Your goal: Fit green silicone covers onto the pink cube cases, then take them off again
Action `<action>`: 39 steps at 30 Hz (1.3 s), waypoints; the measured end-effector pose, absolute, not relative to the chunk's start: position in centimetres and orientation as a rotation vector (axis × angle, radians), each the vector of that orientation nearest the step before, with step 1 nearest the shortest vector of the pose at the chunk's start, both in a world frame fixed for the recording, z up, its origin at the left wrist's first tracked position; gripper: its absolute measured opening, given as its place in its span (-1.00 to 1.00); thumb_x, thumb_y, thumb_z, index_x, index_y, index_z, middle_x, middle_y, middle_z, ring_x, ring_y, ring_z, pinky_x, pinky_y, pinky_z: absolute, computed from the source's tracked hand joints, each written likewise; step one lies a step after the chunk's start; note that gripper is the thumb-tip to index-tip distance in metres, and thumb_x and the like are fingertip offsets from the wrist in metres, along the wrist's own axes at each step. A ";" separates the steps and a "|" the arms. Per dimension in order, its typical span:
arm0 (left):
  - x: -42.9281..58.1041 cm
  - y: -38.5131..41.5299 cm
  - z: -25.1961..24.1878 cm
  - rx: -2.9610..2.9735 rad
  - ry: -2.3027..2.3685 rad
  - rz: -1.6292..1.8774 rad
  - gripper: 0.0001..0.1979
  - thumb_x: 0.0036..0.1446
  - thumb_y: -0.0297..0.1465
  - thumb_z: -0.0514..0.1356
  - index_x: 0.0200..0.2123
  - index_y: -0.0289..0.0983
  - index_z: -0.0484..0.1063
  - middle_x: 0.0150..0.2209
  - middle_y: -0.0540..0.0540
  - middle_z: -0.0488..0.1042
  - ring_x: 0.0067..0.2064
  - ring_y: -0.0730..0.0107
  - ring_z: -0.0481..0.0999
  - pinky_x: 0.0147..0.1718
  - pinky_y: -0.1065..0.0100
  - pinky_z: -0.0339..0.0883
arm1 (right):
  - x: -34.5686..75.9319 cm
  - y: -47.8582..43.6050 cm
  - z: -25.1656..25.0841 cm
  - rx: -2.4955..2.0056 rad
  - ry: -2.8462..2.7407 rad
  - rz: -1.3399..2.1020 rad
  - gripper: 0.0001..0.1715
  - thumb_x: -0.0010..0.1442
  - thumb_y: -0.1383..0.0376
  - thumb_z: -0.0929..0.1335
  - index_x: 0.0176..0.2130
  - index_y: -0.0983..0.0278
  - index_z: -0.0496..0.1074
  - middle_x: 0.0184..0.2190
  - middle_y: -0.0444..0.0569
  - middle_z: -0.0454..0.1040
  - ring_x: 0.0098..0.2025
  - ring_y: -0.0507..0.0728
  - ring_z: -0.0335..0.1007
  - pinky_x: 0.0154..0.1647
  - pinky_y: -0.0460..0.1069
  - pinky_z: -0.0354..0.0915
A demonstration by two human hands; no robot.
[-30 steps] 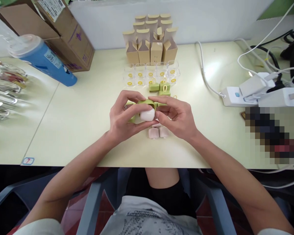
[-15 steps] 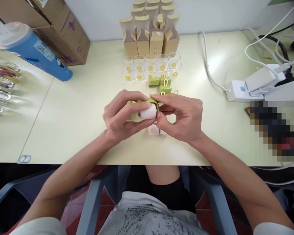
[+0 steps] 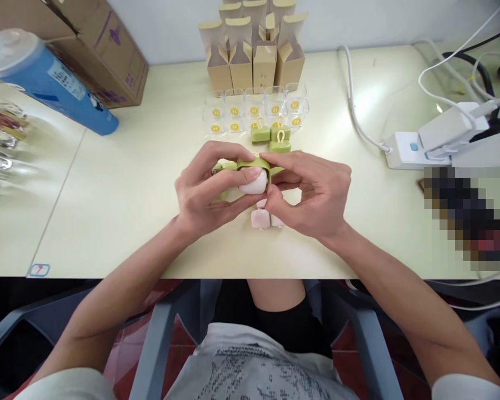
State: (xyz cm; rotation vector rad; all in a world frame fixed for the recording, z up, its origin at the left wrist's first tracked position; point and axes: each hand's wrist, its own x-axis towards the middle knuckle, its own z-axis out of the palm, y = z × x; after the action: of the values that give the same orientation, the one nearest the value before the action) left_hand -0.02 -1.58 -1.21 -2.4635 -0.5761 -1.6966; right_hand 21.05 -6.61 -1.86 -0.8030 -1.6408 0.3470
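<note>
My left hand (image 3: 206,191) and my right hand (image 3: 312,191) meet above the middle of the cream table (image 3: 141,189). Both are closed on one small white case (image 3: 253,183) that sits inside a green silicone cover (image 3: 254,164). My left thumb presses on the case's front. Directly below the hands lie two pale pink covers (image 3: 261,219), partly hidden by my right fingers. Beyond the hands lie three more green covers (image 3: 270,138) with yellow loops.
Rows of small clear boxes (image 3: 254,108) with yellow stickers and tan cardboard cartons (image 3: 252,53) stand at the back. A blue bottle (image 3: 45,78) and a brown shipping box (image 3: 100,44) are at the back left. Power strips (image 3: 450,141) and cables fill the right side.
The green cover has slid further over the white case, so less white shows. The hands stay together, and the whole scene has shifted slightly up in the view.
</note>
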 end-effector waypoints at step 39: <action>-0.5 -1.9 -2.4 -2.772 -0.781 -1.830 -0.44 0.60 0.17 0.02 0.32 0.13 0.63 0.52 -0.10 0.44 0.58 -0.06 0.43 0.53 -0.19 0.50 | 22.8 -3.8 -3.5 -0.857 -1.609 0.619 -0.24 0.40 -0.14 0.60 0.41 0.01 0.50 0.27 0.09 0.63 0.25 0.37 0.68 0.18 0.32 0.75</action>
State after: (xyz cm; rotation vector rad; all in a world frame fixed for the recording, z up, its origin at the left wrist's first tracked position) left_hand -0.49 -1.93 -2.37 -2.7720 -0.7810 -1.8297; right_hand 22.81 -3.83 -3.51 -0.8572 -1.6094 0.6189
